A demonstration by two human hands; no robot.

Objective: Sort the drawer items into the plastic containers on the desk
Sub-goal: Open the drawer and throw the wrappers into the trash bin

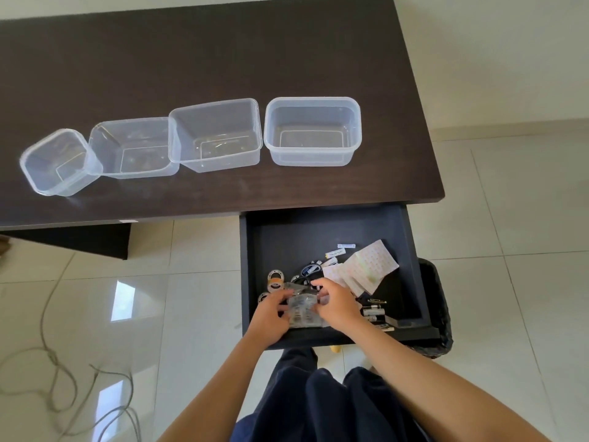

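Note:
The dark drawer (411, 244) is pulled out below the desk edge. Inside lie tape rolls (274, 280), white batteries (334, 252), patterned white packets (366, 266) and more batteries (374, 312). My left hand (271, 314) and my right hand (338, 304) both grip a bundle of clear plastic packets (301, 309) near the drawer's front. Several clear plastic containers stand in a row on the desk: a small one (57, 164), then one (134, 148), another (216, 134) and the rightmost (314, 130). All look empty.
The dark wooden desk (191, 59) ends at the right near the drawer. A black-lined bin (438, 314) stands right of the drawer. A loose cable (54, 371) lies on the tiled floor at the left. My dark-trousered legs (318, 403) are below the drawer.

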